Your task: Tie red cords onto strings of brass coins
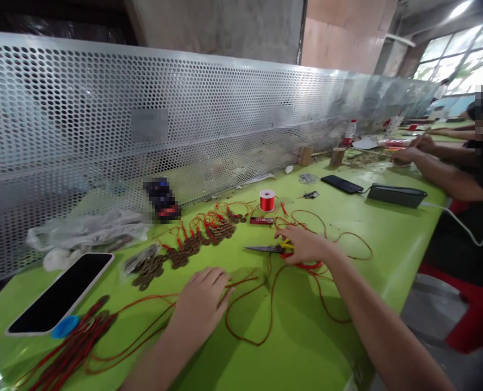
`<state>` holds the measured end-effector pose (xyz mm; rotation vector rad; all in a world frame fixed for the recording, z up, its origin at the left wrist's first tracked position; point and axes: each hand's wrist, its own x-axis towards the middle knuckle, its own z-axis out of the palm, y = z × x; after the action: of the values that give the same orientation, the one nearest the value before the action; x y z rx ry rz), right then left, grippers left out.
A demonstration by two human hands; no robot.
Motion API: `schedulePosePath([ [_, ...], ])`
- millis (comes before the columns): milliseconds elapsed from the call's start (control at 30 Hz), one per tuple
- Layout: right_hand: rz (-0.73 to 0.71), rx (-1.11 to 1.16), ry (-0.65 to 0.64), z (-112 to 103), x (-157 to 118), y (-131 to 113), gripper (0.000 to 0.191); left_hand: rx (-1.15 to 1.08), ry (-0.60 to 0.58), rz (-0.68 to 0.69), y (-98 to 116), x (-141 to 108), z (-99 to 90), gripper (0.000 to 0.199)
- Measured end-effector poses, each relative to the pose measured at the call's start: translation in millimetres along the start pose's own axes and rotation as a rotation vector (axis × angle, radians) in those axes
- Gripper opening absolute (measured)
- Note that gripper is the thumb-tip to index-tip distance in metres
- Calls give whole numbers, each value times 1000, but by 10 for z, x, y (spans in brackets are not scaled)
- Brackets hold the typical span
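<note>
My left hand (203, 298) is closed over a red cord (144, 298); the cord runs out to the left, and short ends stick out past the fingertips on the right. My right hand (306, 244) has its fingers curled on the handles of a pair of scissors (268, 248), whose dark blades point left just above the table. Loose red cord (259, 343) loops across the table between and around both hands. Beyond my left hand lies a row of bronze-coloured coins (201, 239) tied with red cords. More corded coins (97, 320) sit in a bundle at lower left.
A spool of red thread (267, 201) stands behind a small red box (261, 221). Phones (62, 293) and a black power bank (396, 195) lie on the green table (233, 369). A perforated metal screen (209, 114) borders the back. At right, another person's arms (440, 163) reach over the table.
</note>
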<state>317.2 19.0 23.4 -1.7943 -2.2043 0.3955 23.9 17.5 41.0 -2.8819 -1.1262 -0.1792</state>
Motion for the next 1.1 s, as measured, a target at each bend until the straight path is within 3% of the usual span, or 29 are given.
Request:
schedulePosePath([
  [100, 40, 31, 103, -65, -2, -4, 64, -40, -55, 11, 304, 283, -21, 21],
  [233, 138, 136, 359, -205, -75, 144, 58, -85, -54, -25, 563, 738, 42, 22],
  [367, 417, 85, 564, -272, -138, 453, 53, -117, -102, -104, 627, 1031, 145, 16],
  [533, 654, -5, 573, -261, -162, 734, 50, -162, -85, -156, 584, 1091, 101, 13],
  [600, 679, -34, 576, -243, -156, 775, 49, -225, -17, -186, 530, 1047, -46, 10],
  [833, 731, -107, 396, -175, -154, 796, 44, -697, 625, -285, 229, 722, -811, 8],
  [900, 780, -110, 360, -181, -163, 738, 45, -779, 730, -296, 167, 643, -911, 10],
  [967, 802, -127, 413, -197, -157, 628, 46, -838, 760, -294, 135, 592, -947, 10],
  [1033, 637, -81, 483, -206, -129, 484, 44, -880, 759, -283, 123, 566, -958, 9],
  [1100, 281, 72, 424, -196, -84, 339, 40, -919, 799, -249, 115, 554, -977, 6],
])
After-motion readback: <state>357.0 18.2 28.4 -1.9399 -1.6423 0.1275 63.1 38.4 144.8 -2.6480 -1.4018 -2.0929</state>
